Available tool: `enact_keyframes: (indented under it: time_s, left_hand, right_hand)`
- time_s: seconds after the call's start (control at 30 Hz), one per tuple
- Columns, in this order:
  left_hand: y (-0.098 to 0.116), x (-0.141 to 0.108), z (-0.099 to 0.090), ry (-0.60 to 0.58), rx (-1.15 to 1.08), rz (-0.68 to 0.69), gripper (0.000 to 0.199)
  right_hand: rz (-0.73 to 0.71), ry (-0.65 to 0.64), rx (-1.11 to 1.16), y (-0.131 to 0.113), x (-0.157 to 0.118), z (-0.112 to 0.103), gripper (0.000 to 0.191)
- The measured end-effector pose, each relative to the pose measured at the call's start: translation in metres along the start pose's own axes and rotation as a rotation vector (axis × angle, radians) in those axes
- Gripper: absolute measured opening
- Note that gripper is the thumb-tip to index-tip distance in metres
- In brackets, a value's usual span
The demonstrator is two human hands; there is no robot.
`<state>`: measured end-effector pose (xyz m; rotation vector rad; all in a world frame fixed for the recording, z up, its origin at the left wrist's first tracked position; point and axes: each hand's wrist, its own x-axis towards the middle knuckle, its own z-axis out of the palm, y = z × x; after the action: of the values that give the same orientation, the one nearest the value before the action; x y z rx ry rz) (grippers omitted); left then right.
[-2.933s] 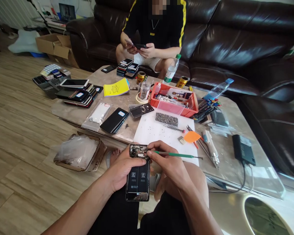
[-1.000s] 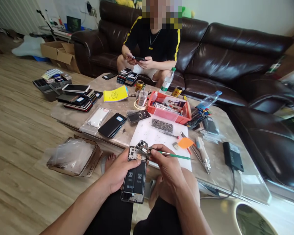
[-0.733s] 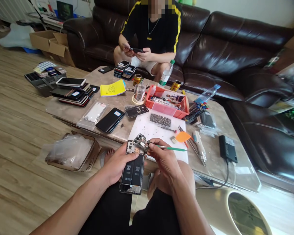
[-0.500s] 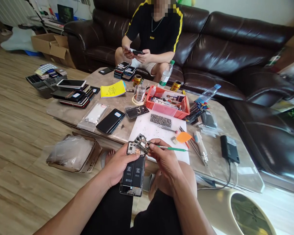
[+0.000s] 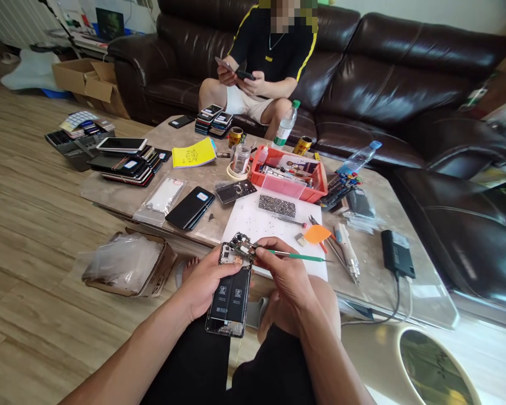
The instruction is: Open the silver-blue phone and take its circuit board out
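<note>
Left hand (image 5: 203, 284) holds 1 opened phone (image 5: 229, 298); red bin (image 5: 257, 178) contains tools (image 5: 278, 172).

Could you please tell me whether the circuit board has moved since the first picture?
Yes: up and to the right in the view, judged against the white mat; the circuit board now overlaps more of it.

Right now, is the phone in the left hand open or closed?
Open: the phone in the left hand shows its bare battery, and a circuit board, held by the right hand, slants across the phone's far end.
</note>
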<state>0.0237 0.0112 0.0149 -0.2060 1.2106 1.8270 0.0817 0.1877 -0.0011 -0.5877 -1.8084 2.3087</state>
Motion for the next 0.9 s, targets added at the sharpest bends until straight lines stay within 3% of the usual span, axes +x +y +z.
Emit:
enact_keyframes:
  time_s: [0.3,0.43,0.53,0.7,0.9]
  left_hand:
    - [0.003,-0.002,0.002,-0.023,0.029,0.010,0.053]
    - [0.002,-0.002,0.002,-0.023,0.021,0.054,0.053]
    - [-0.002,-0.001,0.000,0.003,0.022,0.129,0.051]
    - [-0.007,-0.001,-0.007,-0.048,-0.024,0.121,0.064]
    - [-0.007,-0.003,-0.011,-0.063,-0.047,0.115,0.070]
  right_hand:
    - [-0.101,-0.045,-0.199,-0.018,-0.012,0.008,0.015]
    - [-0.225,-0.078,-0.353,-0.017,-0.018,0.010,0.009]
    - [-0.401,-0.113,-0.509,-0.015,-0.025,0.008,0.002]
    - [-0.597,-0.248,-0.643,-0.012,-0.034,0.000,0.011]
    - [-0.657,-0.239,-0.735,-0.006,-0.036,-0.003,0.016]
